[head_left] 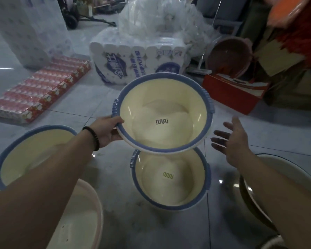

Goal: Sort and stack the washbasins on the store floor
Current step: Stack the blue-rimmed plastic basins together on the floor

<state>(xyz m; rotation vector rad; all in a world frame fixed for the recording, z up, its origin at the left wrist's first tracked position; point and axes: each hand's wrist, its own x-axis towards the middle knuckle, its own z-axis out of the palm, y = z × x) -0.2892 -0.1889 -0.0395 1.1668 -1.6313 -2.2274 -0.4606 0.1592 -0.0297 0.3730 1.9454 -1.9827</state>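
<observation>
My left hand [107, 131] grips the near-left rim of a cream washbasin with a blue rim [169, 105], held tilted in the air. Directly below it a second cream basin with a blue rim [178, 191] stands on the tiled floor. My right hand [231, 141] hovers to the right of the held basin, fingers spread, touching nothing. A larger blue-rimmed basin [25, 151] sits at the left, partly hidden by my left arm. A pinkish-white basin [82, 212] lies at the bottom left, and a dark-rimmed basin [255, 200] at the right.
A wrapped pack of paper rolls [138, 58] with plastic bags on top stands behind the basins. A flat red pack [36, 94] lies at the left. A red box [232, 94] and a brown basin [230, 54] sit at the right, beside cluttered goods.
</observation>
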